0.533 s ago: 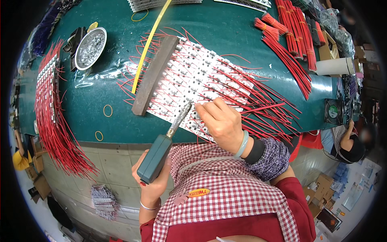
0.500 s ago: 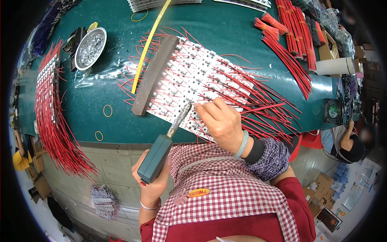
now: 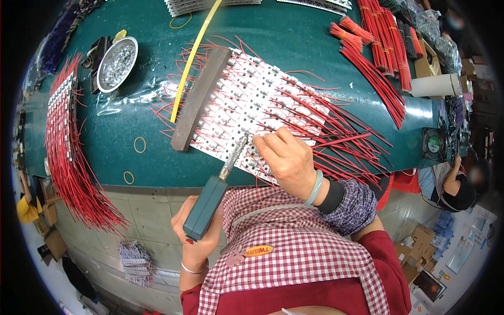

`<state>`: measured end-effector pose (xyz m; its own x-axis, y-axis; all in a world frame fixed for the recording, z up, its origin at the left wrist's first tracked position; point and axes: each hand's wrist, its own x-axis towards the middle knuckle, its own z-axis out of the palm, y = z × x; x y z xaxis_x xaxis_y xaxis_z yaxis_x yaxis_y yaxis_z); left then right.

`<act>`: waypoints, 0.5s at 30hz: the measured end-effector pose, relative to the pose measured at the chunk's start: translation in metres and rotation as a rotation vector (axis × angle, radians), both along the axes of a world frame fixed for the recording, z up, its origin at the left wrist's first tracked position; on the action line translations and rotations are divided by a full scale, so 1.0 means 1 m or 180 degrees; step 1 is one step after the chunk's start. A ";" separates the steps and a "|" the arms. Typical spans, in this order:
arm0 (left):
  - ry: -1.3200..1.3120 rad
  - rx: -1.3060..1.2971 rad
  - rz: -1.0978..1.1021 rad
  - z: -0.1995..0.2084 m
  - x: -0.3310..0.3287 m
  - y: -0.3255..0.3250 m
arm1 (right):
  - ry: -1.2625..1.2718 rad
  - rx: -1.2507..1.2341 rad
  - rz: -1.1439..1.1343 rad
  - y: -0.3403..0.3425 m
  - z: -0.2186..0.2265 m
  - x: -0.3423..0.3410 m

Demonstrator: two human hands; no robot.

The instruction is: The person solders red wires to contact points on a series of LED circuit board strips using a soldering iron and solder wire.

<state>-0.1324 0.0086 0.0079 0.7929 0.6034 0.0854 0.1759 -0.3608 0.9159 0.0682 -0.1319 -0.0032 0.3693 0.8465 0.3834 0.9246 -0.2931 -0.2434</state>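
We hold a soldering iron (image 3: pixel 210 202) in our left hand (image 3: pixel 197 239), its tip touching the white circuit boards (image 3: pixel 247 105) beside our right hand (image 3: pixel 286 160), which presses on them. A brown bar (image 3: pixel 200 98) lies across the boards' left edge; red wires (image 3: pixel 341 131) fan out right of them.

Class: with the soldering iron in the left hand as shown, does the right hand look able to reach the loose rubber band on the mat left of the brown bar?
Probably yes, but awkwardly. The right hand rests on the white strip boards; reaching the rubber band means crossing the soldering iron and brown bar. The mat around the band is bare.
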 end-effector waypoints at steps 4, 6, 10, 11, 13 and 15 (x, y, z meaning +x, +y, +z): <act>-0.0137 0.0214 0.0036 0.002 0.000 0.000 | -0.0002 -0.0006 -0.0002 0.000 0.001 0.000; -0.0177 0.0291 -0.0006 0.002 0.002 0.000 | -0.0009 -0.0003 0.0006 0.000 0.000 0.000; -0.0024 0.0278 -0.0107 -0.002 0.002 0.001 | -0.0030 -0.0022 -0.0005 0.000 0.001 0.000; 0.0039 0.0143 -0.0067 -0.002 0.002 0.001 | -0.0030 -0.0022 -0.0006 0.000 0.001 0.000; 0.0102 0.0008 -0.0028 -0.001 0.001 0.000 | -0.0034 0.0025 0.0010 0.001 0.000 0.000; 0.0116 -0.0091 -0.0002 0.001 0.002 0.000 | -0.0047 -0.0018 0.0004 0.000 0.001 0.000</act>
